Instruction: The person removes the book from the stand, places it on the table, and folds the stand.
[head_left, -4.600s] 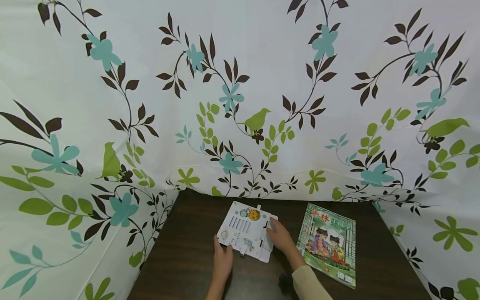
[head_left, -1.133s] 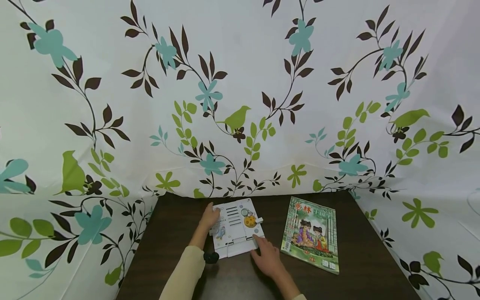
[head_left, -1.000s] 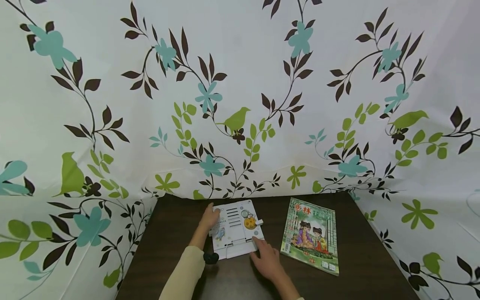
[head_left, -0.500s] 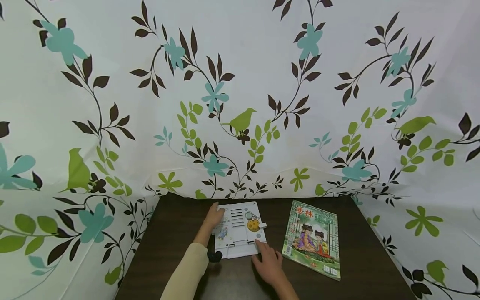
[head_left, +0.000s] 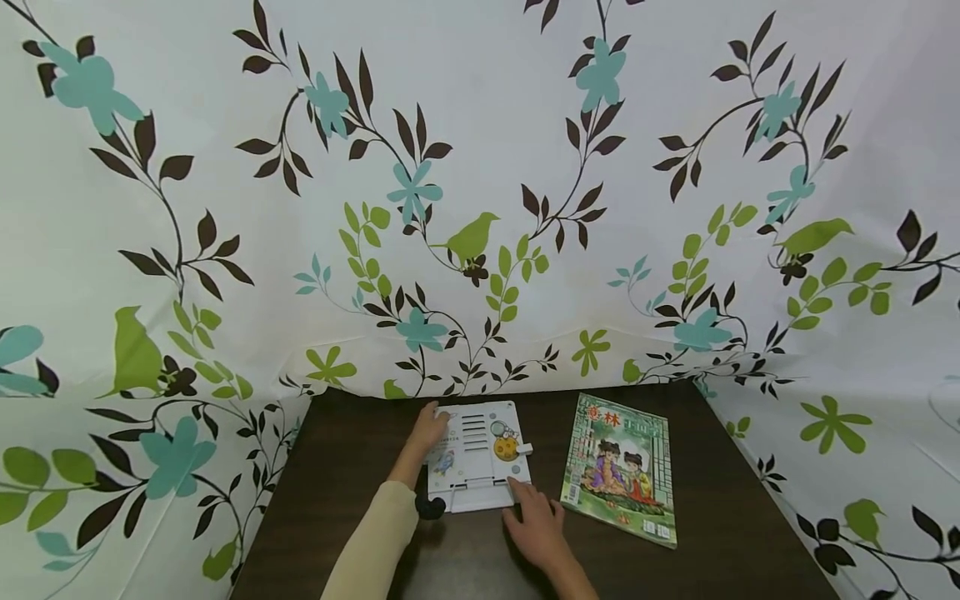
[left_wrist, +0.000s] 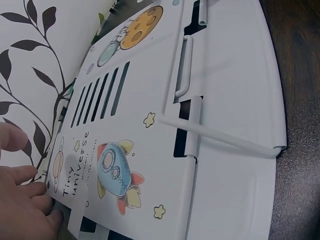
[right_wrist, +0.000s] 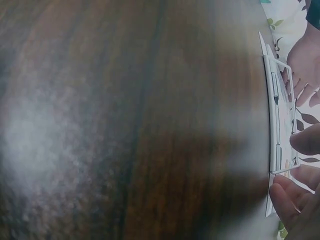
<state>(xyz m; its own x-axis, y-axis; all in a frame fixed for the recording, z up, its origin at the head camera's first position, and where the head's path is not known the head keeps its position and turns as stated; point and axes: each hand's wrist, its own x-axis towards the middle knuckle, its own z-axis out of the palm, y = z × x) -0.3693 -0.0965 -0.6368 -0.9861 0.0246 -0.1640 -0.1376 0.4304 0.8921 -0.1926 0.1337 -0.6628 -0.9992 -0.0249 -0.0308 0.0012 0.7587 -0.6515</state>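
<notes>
A white folding book stand (head_left: 468, 492) lies flat on the table, with its ledge towards me. In the left wrist view its panel (left_wrist: 135, 145) shows slots, a rocket, a moon and the words "Tiny universe"; a white wire page holder (left_wrist: 220, 134) crosses the ledge. My left hand (head_left: 430, 431) is at the stand's far left edge, fingers loosely bent and fingertips at the rim. At the near right corner rests my right hand (head_left: 536, 521), its index finger touching the corner and its thumb by the front edge. In the right wrist view the right fingertips (right_wrist: 282, 202) are beside the ledge.
A green magazine (head_left: 618, 467) lies on the dark wooden table (head_left: 727, 525) to the right of the stand. Behind the table hangs a white cloth (head_left: 480, 108) printed with leaves, flowers and birds. A black wrist camera (head_left: 430, 507) is at my left sleeve.
Since the oldest frame the stand has turned clockwise, its ledge swinging from the right side to the front. My left hand has gone to the far left edge, my right to the near right corner.
</notes>
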